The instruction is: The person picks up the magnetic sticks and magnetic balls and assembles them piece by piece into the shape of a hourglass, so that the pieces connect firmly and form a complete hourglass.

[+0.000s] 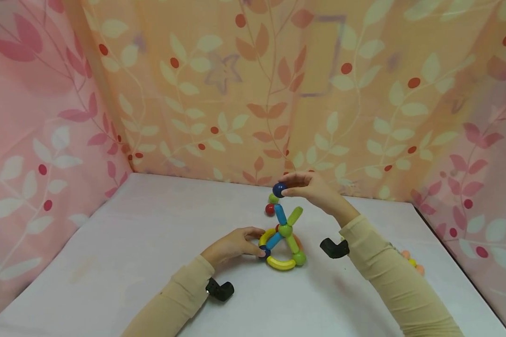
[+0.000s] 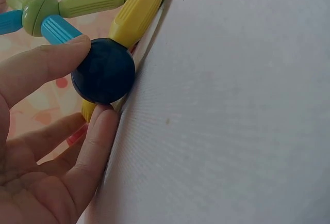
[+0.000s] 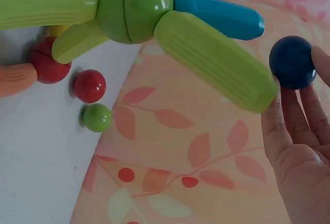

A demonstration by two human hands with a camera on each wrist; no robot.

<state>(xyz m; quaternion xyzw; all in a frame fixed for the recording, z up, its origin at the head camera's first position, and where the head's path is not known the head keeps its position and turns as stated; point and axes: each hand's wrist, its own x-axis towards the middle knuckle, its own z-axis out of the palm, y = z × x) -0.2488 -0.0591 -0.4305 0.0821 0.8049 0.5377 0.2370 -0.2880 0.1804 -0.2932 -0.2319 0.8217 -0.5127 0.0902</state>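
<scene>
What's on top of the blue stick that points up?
A dark blue ball, pinched by the right hand, sits just at the upright blue stick tip. Whether they touch cannot be told. Behind lie a green ball and red ball.

The left hand [image 1: 235,244] lies low and near, left of centre, palm down, thumb and fingers curled in a pinch; the right hand [image 1: 309,188] is raised farther back, right of centre, wrist bent, fingertips [image 3: 322,66] pinched leftward; both forearms in beige sleeves angle inward from the near edge.
</scene>
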